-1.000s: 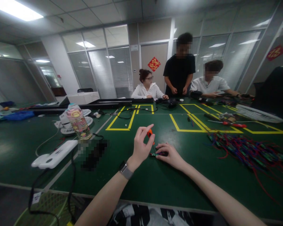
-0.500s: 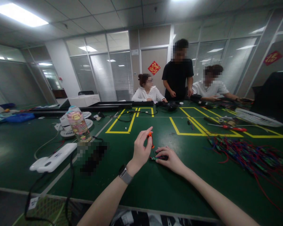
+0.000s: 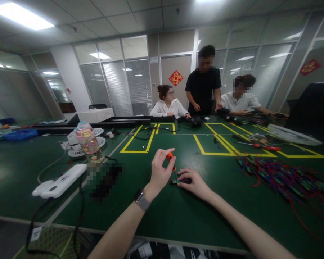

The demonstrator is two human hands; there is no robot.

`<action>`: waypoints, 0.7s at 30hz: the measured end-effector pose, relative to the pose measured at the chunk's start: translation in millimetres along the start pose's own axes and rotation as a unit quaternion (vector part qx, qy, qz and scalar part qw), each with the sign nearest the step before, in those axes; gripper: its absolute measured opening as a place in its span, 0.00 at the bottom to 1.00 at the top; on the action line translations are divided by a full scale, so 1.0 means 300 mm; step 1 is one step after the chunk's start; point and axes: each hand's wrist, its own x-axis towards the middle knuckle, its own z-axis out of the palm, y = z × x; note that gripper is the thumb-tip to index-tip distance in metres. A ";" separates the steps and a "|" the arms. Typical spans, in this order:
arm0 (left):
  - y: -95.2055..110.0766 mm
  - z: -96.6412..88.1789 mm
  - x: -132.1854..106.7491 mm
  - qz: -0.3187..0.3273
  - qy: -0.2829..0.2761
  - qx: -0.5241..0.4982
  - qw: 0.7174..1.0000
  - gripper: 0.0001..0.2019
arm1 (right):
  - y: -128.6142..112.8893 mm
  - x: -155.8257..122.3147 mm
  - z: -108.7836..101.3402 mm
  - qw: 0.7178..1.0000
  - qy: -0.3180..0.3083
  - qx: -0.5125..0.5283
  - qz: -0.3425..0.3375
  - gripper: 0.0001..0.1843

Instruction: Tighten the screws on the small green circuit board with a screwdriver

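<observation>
My left hand (image 3: pixel 162 169), a watch on its wrist, is closed around the orange and black handle of a screwdriver (image 3: pixel 174 167). The screwdriver stands nearly upright, its thin shaft pointing down at a small green circuit board (image 3: pixel 174 182) on the table. My right hand (image 3: pixel 194 181) lies low over the board, its fingers closed on the board's right end and a dark piece there. Those fingers hide part of the board, and whether the tip sits in a screw is too small to make out.
A tangle of green boards with red and blue wires (image 3: pixel 280 176) lies at the right. Beyond it is a red-handled screwdriver (image 3: pixel 267 147). At the left stand a water bottle (image 3: pixel 89 144) and a white device (image 3: pixel 61 181). Three people sit or stand across the green table (image 3: pixel 140 219).
My left hand's fingers have shifted slightly on the screwdriver handle, which leans a little more to the left at its top. My right hand stays on the board.
</observation>
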 end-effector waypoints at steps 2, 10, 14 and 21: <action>-0.001 -0.003 -0.001 -0.001 -0.007 0.001 1.000 0.11 | 0.000 0.000 0.000 1.000 0.000 0.000 0.000 0.05; -0.001 0.000 -0.001 -0.003 -0.002 -0.006 1.000 0.13 | 0.002 -0.001 0.001 1.000 0.002 0.007 -0.003 0.05; -0.002 0.001 -0.002 0.000 0.004 -0.004 1.000 0.13 | 0.008 0.000 0.004 1.000 0.006 0.004 -0.004 0.05; 0.000 0.007 -0.005 0.011 -0.006 -0.017 1.000 0.13 | 0.001 -0.001 0.000 1.000 0.005 0.004 -0.003 0.05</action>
